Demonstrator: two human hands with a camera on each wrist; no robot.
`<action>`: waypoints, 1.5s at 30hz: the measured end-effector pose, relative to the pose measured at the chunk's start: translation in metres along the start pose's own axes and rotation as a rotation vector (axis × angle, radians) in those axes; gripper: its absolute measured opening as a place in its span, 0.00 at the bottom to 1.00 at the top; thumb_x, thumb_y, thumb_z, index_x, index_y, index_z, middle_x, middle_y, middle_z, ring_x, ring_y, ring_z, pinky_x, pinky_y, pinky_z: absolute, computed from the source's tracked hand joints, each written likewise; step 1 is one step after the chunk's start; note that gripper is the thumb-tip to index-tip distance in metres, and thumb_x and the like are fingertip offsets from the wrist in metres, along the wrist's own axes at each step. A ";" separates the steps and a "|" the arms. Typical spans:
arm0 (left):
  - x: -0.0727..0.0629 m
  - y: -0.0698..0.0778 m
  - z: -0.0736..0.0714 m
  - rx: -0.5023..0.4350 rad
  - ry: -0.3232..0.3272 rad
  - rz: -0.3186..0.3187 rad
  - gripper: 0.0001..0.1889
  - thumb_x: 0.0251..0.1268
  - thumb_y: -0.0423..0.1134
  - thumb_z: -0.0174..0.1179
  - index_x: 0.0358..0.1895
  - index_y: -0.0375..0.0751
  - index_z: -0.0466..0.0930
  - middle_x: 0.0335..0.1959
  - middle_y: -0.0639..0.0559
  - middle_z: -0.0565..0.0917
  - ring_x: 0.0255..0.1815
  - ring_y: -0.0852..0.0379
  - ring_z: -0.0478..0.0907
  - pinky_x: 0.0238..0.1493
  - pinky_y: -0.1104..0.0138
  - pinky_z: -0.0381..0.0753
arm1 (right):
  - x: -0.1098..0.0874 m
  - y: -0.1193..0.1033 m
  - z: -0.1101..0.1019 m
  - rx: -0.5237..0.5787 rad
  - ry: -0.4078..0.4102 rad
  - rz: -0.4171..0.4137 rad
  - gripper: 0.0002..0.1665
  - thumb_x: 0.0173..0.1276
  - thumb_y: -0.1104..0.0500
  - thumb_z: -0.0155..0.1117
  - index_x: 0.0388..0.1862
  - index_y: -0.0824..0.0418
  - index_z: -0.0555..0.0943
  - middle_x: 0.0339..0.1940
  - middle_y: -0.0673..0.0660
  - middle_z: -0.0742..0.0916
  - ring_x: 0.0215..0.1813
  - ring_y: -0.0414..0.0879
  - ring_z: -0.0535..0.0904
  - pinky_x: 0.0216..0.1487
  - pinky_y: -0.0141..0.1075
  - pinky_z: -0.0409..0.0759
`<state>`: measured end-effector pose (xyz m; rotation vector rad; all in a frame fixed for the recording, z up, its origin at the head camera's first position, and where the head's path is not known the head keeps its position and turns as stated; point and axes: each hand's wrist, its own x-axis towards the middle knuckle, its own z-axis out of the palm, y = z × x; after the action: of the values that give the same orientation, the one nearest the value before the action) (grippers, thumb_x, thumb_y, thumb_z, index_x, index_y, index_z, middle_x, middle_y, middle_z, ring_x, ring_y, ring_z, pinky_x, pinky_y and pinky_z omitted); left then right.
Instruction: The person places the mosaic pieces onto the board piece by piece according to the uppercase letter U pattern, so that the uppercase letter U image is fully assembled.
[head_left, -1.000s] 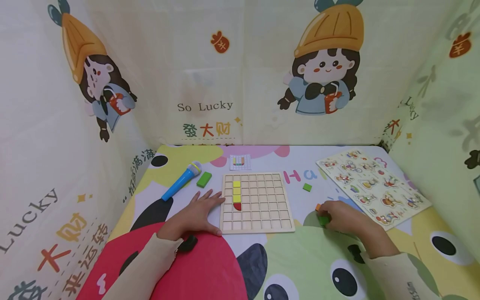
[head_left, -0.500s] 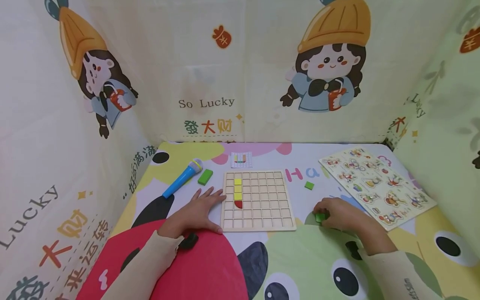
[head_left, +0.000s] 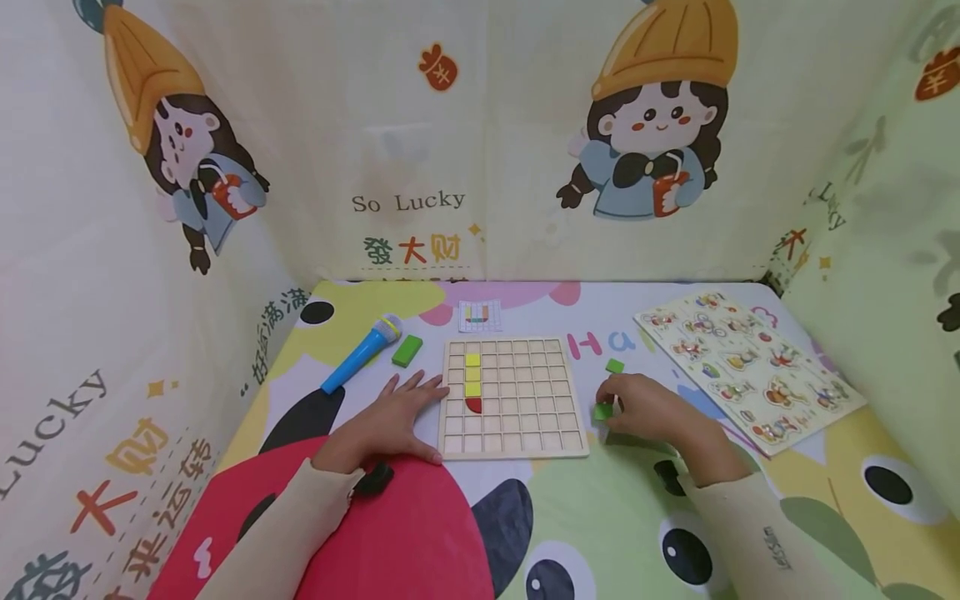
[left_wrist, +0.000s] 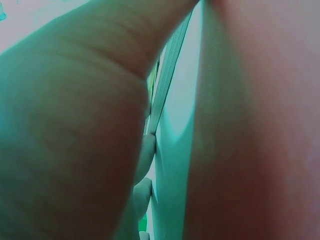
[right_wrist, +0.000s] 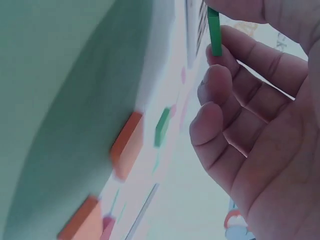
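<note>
My right hand [head_left: 641, 407] pinches a small green square tile [head_left: 602, 412] between thumb and fingers, to the right of the wooden grid board [head_left: 532, 417]. In the right wrist view the same tile [right_wrist: 214, 34] stands on edge at the fingertips, the other fingers loosely curled. My left hand [head_left: 390, 421] lies spread at the board's left side, thumb and fingertips right at its edge. Several yellow square tiles [head_left: 472, 388] form a column on the grid, with a red rounded piece [head_left: 473, 405] below them.
Behind the board lies a small pattern card [head_left: 480, 316]. A blue toy microphone [head_left: 360, 357] and a green block [head_left: 407, 351] are at left. Another green tile [head_left: 615, 366] lies beyond my right hand; a picture puzzle board [head_left: 750, 367] is farther right. Orange blocks [right_wrist: 129, 145] show in the right wrist view.
My right hand has moved left towards the grid board, carrying the green tile away from where an orange piece showed beside it. The left hand stays at the board's edge.
</note>
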<state>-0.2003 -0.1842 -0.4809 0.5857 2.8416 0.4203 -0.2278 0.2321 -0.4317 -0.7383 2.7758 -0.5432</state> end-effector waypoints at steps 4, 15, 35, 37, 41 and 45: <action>0.001 0.000 -0.001 0.005 0.000 0.001 0.61 0.28 0.73 0.72 0.75 0.63 0.58 0.77 0.61 0.54 0.78 0.51 0.40 0.72 0.43 0.35 | 0.008 -0.010 0.003 0.012 0.000 -0.052 0.15 0.54 0.61 0.72 0.42 0.56 0.83 0.35 0.45 0.80 0.34 0.44 0.73 0.38 0.38 0.76; 0.002 0.002 -0.003 0.004 -0.004 0.011 0.60 0.29 0.73 0.71 0.76 0.61 0.59 0.77 0.59 0.55 0.78 0.50 0.41 0.72 0.42 0.36 | 0.025 -0.034 0.015 0.034 -0.014 -0.055 0.15 0.58 0.56 0.74 0.45 0.54 0.84 0.37 0.43 0.80 0.35 0.42 0.74 0.39 0.37 0.76; -0.001 0.003 -0.002 -0.015 -0.009 0.016 0.60 0.29 0.72 0.72 0.75 0.61 0.59 0.77 0.59 0.55 0.78 0.50 0.41 0.71 0.42 0.36 | 0.056 -0.072 0.034 -0.030 0.025 -0.192 0.13 0.61 0.59 0.68 0.46 0.56 0.86 0.38 0.43 0.81 0.39 0.40 0.75 0.48 0.38 0.77; -0.002 0.003 -0.003 -0.014 -0.007 0.018 0.60 0.29 0.72 0.72 0.75 0.61 0.59 0.77 0.59 0.55 0.78 0.49 0.41 0.71 0.41 0.36 | 0.058 -0.076 0.035 -0.040 0.033 -0.191 0.13 0.61 0.59 0.68 0.46 0.56 0.86 0.38 0.43 0.81 0.40 0.40 0.75 0.49 0.38 0.77; -0.002 0.004 -0.004 -0.014 0.003 0.019 0.60 0.29 0.71 0.73 0.75 0.60 0.60 0.77 0.58 0.56 0.78 0.49 0.42 0.71 0.41 0.36 | 0.063 -0.084 0.038 -0.049 0.039 -0.163 0.13 0.61 0.57 0.69 0.46 0.54 0.86 0.37 0.42 0.81 0.40 0.39 0.75 0.49 0.37 0.77; -0.002 0.003 -0.003 -0.006 0.004 0.016 0.60 0.30 0.71 0.73 0.75 0.61 0.59 0.77 0.59 0.55 0.78 0.50 0.42 0.72 0.42 0.36 | 0.066 -0.094 0.041 -0.048 0.039 -0.146 0.12 0.60 0.59 0.69 0.45 0.55 0.87 0.35 0.43 0.81 0.37 0.39 0.74 0.46 0.37 0.77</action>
<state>-0.1979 -0.1834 -0.4768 0.6080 2.8401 0.4329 -0.2308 0.1103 -0.4387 -0.9571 2.7944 -0.5250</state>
